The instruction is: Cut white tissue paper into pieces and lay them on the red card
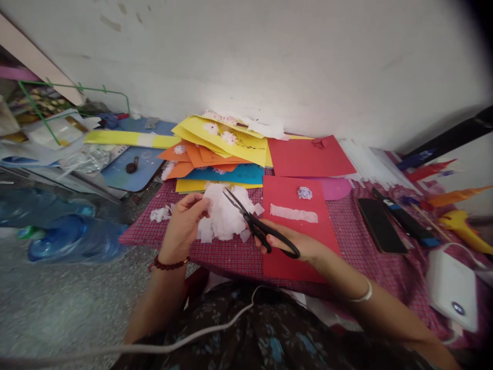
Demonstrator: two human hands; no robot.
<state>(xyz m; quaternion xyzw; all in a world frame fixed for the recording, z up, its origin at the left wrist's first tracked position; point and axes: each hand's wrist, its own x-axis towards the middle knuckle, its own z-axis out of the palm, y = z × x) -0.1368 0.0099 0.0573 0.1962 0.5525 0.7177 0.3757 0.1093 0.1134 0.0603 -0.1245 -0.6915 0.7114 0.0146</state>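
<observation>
My left hand (187, 222) pinches the edge of a piece of white paper (215, 199) between thumb and fingers, above a pile of white paper pieces (225, 226). Black-handled scissors (250, 221) are in my right hand (287, 241), with their blades a little apart and pointing up and left over the white paper. Right of the scissors lies a red sheet (298, 257). On it are a flat white paper strip (294, 213) and a small crumpled white-and-purple paper flower (304, 192). Small white scraps (160, 213) lie left of the pile.
Behind the pile are stacked yellow (246, 146), orange (204, 153) and blue sheets (242, 173). A black phone (381, 225), a utility knife (406, 218) and a white power bank (452, 288) lie at the right. Plastic bottles (73, 239) are on the floor at left.
</observation>
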